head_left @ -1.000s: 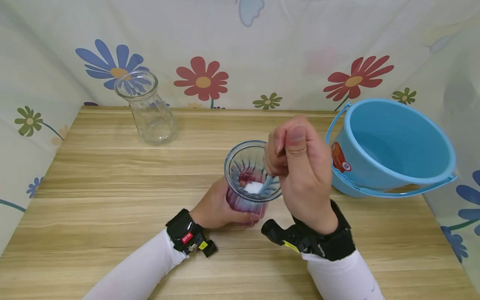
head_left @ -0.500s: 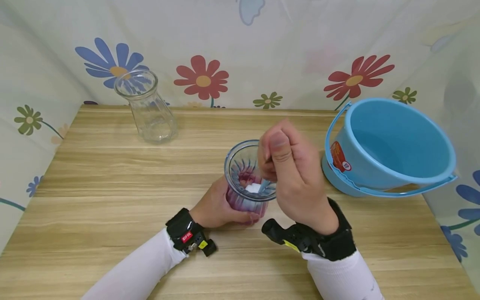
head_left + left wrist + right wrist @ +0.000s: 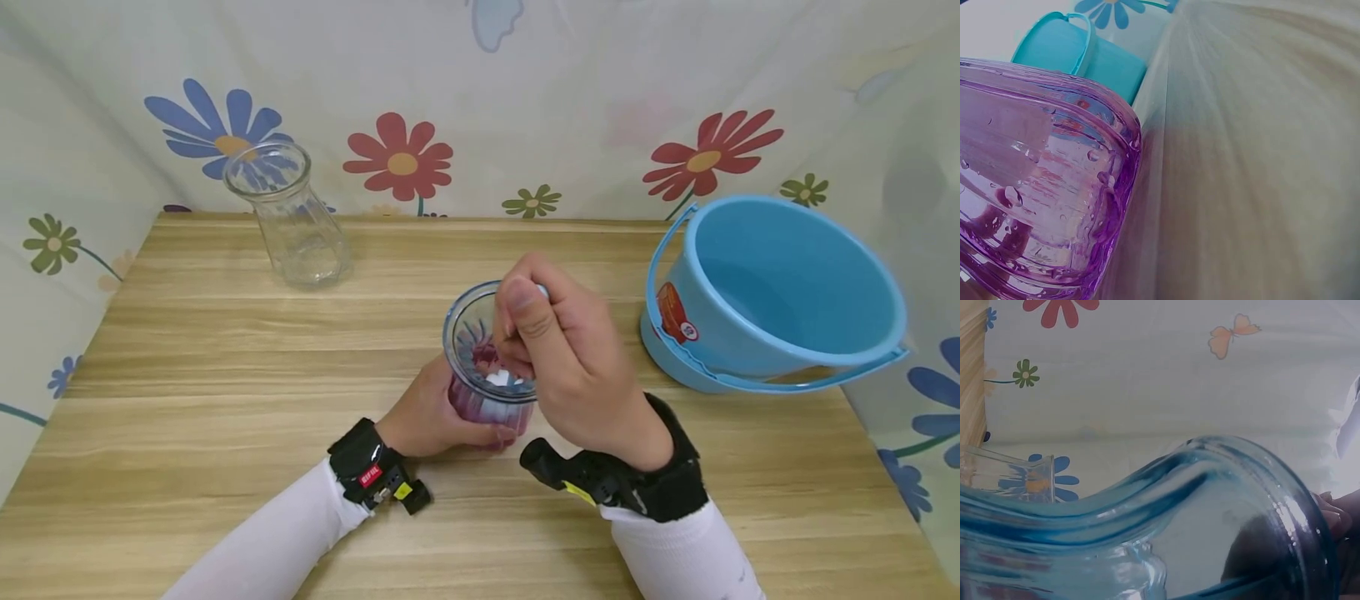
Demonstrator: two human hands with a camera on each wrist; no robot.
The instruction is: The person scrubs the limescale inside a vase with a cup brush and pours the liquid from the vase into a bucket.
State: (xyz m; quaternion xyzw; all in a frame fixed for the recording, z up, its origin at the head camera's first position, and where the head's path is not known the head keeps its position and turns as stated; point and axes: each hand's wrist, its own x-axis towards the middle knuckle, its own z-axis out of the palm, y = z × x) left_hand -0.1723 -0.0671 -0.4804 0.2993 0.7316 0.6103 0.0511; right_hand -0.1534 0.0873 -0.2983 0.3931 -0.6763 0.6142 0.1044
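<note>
In the head view a glass vase (image 3: 491, 410), blue at the rim and purple lower down, leans toward the wearer at mid-table. My left hand (image 3: 429, 415) grips its lower body from the left side. My right hand (image 3: 573, 358) is in a fist over the mouth, holding a brush with a light-blue handle. Down inside the vase shows the white head of the brush (image 3: 501, 378). Most of the handle is hidden by the fist. Water drops dot the purple glass (image 3: 1054, 187) in the left wrist view. The blue glass rim (image 3: 1300, 531) fills the right wrist view's lower part.
A clear glass vase (image 3: 300, 242) stands at the back left of the wooden table (image 3: 225, 358). At the right is a light-blue bucket (image 3: 723, 325) with its handle folded down in front. Behind the table hangs a white flowered curtain (image 3: 585, 100).
My right fist has moved left and slightly lower over the vase's mouth, with the brush in it. My left hand and the vase have stayed in place.
</note>
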